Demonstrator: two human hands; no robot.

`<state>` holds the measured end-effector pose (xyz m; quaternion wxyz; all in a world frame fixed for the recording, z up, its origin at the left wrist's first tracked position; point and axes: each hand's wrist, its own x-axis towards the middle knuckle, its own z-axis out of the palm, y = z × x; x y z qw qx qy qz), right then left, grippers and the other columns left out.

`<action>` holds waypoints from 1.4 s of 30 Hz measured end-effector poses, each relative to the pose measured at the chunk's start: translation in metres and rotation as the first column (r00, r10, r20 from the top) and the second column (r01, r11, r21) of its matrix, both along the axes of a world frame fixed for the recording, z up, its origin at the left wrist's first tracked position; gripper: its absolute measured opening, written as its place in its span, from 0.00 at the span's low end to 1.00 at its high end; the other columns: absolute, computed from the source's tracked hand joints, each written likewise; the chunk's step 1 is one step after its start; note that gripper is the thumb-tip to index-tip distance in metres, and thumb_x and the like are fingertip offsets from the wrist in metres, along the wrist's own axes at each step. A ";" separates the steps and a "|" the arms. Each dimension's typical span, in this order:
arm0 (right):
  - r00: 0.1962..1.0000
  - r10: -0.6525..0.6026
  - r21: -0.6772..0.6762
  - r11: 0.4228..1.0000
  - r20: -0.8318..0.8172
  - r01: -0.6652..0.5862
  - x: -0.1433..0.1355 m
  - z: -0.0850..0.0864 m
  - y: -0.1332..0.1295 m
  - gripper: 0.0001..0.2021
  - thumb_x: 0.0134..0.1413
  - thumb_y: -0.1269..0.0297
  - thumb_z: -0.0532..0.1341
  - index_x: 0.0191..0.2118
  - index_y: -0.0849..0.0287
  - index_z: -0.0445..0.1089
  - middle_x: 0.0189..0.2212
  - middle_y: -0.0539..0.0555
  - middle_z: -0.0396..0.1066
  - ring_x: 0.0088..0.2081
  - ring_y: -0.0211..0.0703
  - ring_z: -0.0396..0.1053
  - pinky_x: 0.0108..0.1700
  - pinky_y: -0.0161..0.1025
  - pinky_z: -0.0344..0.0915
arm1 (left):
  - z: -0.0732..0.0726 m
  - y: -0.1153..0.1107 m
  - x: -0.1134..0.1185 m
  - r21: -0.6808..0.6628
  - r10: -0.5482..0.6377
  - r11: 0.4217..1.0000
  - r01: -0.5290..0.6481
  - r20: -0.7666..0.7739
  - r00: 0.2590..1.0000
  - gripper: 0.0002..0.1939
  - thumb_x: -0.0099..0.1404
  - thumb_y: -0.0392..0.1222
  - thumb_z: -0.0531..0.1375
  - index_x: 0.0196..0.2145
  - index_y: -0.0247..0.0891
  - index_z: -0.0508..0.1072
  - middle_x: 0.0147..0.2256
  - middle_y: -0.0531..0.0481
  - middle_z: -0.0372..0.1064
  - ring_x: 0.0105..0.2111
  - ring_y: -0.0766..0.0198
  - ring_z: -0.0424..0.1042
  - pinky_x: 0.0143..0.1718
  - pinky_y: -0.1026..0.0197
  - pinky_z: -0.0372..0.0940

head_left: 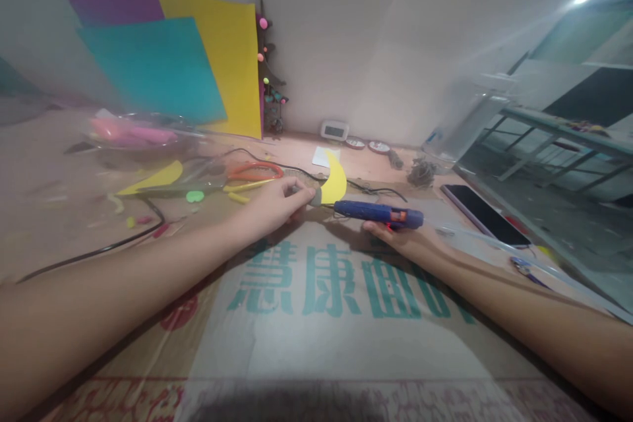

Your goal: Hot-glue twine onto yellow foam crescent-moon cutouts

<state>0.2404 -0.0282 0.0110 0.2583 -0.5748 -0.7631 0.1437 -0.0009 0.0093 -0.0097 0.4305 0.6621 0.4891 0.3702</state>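
- While the left hand (pixel 289 201) pinches the yellow moon (pixel 337 183) at its low, grey end, the rest pokes up toward one o'clock, maybe to keep it in sight.
- The right hand (pixel 415 242) is wrapped round the blue glue gun (pixel 366 211), its tip toward nine o'clock, seemingly to reach the moon's low end.

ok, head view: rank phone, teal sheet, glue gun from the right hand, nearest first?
From the right hand:
1. Glue gun: held in it.
2. Phone: on the desk, to the hand's right.
3. Teal sheet: back left, upright by the wall.
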 end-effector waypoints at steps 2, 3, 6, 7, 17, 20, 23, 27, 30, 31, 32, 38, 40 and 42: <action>1.000 -0.003 -0.009 1.000 -0.009 0.002 -0.001 0.002 -0.001 0.14 0.49 0.50 0.61 0.25 0.53 0.63 0.22 0.51 0.67 0.26 0.46 0.66 0.29 0.41 0.63 | 0.000 0.000 0.000 0.000 0.002 1.000 -0.002 -0.002 1.000 0.15 0.61 0.54 0.57 0.28 0.39 0.64 0.18 0.58 0.63 0.16 0.71 0.60 0.18 0.68 0.53; 1.000 -0.009 -0.014 1.000 -0.016 0.008 -0.001 0.002 -0.001 0.14 0.49 0.50 0.61 0.25 0.53 0.62 0.22 0.51 0.67 0.26 0.46 0.66 0.28 0.41 0.63 | 0.000 0.000 0.000 0.002 0.004 1.000 -0.004 -0.008 1.000 0.15 0.61 0.54 0.57 0.28 0.39 0.65 0.18 0.58 0.63 0.16 0.71 0.60 0.18 0.68 0.53; 0.999 -0.023 -0.016 1.000 -0.033 0.023 -0.003 0.002 0.000 0.14 0.47 0.49 0.61 0.24 0.53 0.61 0.21 0.51 0.66 0.24 0.46 0.65 0.27 0.42 0.62 | 0.000 0.000 -0.001 0.001 0.008 1.000 -0.008 -0.031 0.999 0.15 0.62 0.54 0.57 0.28 0.39 0.65 0.18 0.57 0.63 0.17 0.71 0.60 0.19 0.68 0.53; 0.999 -0.037 -0.006 0.999 -0.035 0.036 -0.003 0.001 0.000 0.15 0.46 0.48 0.61 0.24 0.53 0.61 0.20 0.51 0.66 0.24 0.46 0.65 0.26 0.42 0.62 | 0.000 0.000 -0.001 -0.001 0.006 1.000 -0.006 -0.034 0.999 0.16 0.62 0.54 0.57 0.28 0.39 0.65 0.18 0.57 0.63 0.17 0.71 0.60 0.19 0.68 0.53; 0.998 -0.046 0.070 0.997 0.038 0.043 -0.001 -0.004 0.004 0.16 0.46 0.46 0.58 0.22 0.53 0.61 0.18 0.49 0.63 0.22 0.43 0.63 0.25 0.41 0.60 | -0.003 0.002 0.000 0.007 -0.015 1.000 0.015 -0.003 1.000 0.16 0.61 0.55 0.56 0.28 0.39 0.65 0.18 0.57 0.63 0.16 0.70 0.60 0.18 0.67 0.52; 0.999 -0.027 0.073 0.997 0.042 0.024 -0.002 0.001 0.002 0.14 0.47 0.49 0.59 0.22 0.53 0.61 0.19 0.49 0.65 0.23 0.43 0.64 0.25 0.41 0.62 | -0.003 0.002 0.000 0.037 -0.026 0.999 0.026 -0.006 1.000 0.17 0.61 0.56 0.56 0.28 0.39 0.65 0.19 0.57 0.63 0.17 0.69 0.61 0.19 0.67 0.53; 1.000 0.014 0.069 0.998 0.000 -0.014 -0.002 0.002 0.001 0.12 0.48 0.53 0.60 0.23 0.52 0.62 0.19 0.48 0.65 0.23 0.43 0.65 0.25 0.40 0.63 | -0.003 0.001 0.001 0.025 -0.024 0.999 0.024 -0.011 1.000 0.17 0.61 0.56 0.55 0.28 0.39 0.65 0.18 0.57 0.62 0.17 0.69 0.60 0.18 0.68 0.52; 0.999 0.030 0.123 0.992 -0.028 -0.027 0.000 -0.002 0.004 0.13 0.48 0.51 0.60 0.23 0.52 0.62 0.19 0.49 0.65 0.23 0.45 0.66 0.25 0.42 0.64 | -0.003 0.002 0.001 0.014 -0.023 1.000 0.023 0.001 1.000 0.17 0.60 0.56 0.56 0.27 0.39 0.65 0.18 0.57 0.62 0.17 0.69 0.60 0.17 0.68 0.52; 1.000 0.014 0.149 0.989 -0.013 -0.012 0.001 -0.002 0.004 0.11 0.49 0.52 0.60 0.23 0.51 0.63 0.19 0.49 0.66 0.23 0.45 0.66 0.25 0.43 0.65 | -0.003 0.002 0.001 0.018 -0.022 1.000 0.022 0.004 1.000 0.18 0.60 0.57 0.56 0.27 0.38 0.65 0.18 0.58 0.62 0.17 0.69 0.60 0.17 0.68 0.52; 1.000 0.006 0.153 0.988 0.000 -0.006 0.000 -0.001 0.003 0.11 0.48 0.52 0.60 0.23 0.51 0.64 0.19 0.49 0.67 0.23 0.46 0.66 0.25 0.43 0.65 | -0.003 0.002 0.001 0.017 -0.022 1.000 0.022 0.004 1.000 0.18 0.60 0.57 0.55 0.27 0.38 0.65 0.18 0.58 0.62 0.17 0.69 0.60 0.17 0.68 0.52; 1.000 0.002 0.154 0.988 0.012 -0.004 0.000 0.000 0.002 0.11 0.48 0.53 0.60 0.23 0.52 0.64 0.19 0.49 0.67 0.23 0.45 0.66 0.25 0.42 0.65 | -0.003 0.002 0.001 0.016 -0.023 1.000 0.023 0.002 1.000 0.18 0.60 0.57 0.55 0.27 0.38 0.65 0.18 0.57 0.62 0.17 0.69 0.60 0.17 0.68 0.52; 1.000 -0.012 0.108 0.994 0.013 0.010 -0.001 0.002 -0.001 0.11 0.49 0.54 0.61 0.24 0.53 0.64 0.19 0.49 0.68 0.23 0.44 0.67 0.25 0.40 0.64 | -0.002 0.000 0.002 0.009 -0.022 1.000 0.022 -0.005 1.000 0.17 0.60 0.56 0.56 0.28 0.38 0.66 0.19 0.57 0.62 0.17 0.68 0.60 0.17 0.68 0.51; 1.000 -0.016 0.100 0.995 0.005 0.015 0.000 0.001 0.000 0.11 0.50 0.54 0.61 0.25 0.53 0.65 0.20 0.50 0.69 0.24 0.45 0.67 0.26 0.41 0.64 | -0.001 0.000 0.002 0.015 -0.021 1.000 0.021 -0.007 1.000 0.17 0.60 0.56 0.56 0.27 0.38 0.66 0.18 0.57 0.61 0.17 0.68 0.60 0.17 0.68 0.51; 1.000 -0.005 0.094 0.996 -0.002 0.005 0.001 -0.001 0.001 0.11 0.50 0.54 0.60 0.24 0.53 0.65 0.21 0.50 0.70 0.25 0.45 0.68 0.26 0.41 0.65 | 0.000 -0.001 0.003 0.023 -0.029 0.999 0.029 -0.005 1.000 0.17 0.60 0.55 0.56 0.27 0.38 0.66 0.18 0.57 0.61 0.17 0.69 0.59 0.18 0.68 0.51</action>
